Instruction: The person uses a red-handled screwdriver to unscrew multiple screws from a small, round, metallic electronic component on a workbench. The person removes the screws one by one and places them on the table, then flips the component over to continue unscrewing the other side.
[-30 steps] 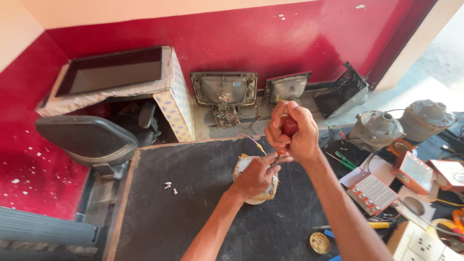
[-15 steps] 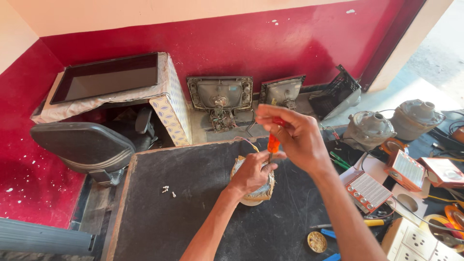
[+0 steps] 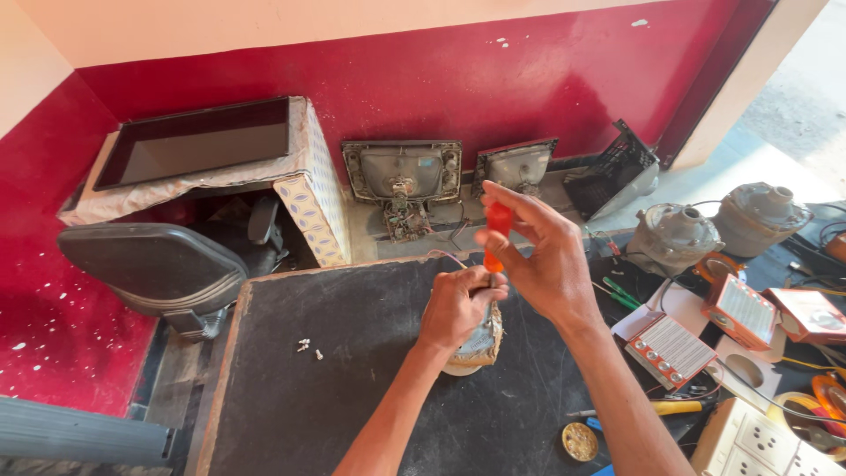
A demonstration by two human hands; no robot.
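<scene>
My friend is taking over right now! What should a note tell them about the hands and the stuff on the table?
Left hand: clamped over a small round part, pinning it to the black table.
Right hand: gripping an orange-handled screwdriver upright, tip down into the part.
Nearby: three small screws lie loose on the table, left of the part.
Done: some screws seem to be out.
Left: probably the fastener under the screwdriver; its state is hidden by the hands.
</scene>
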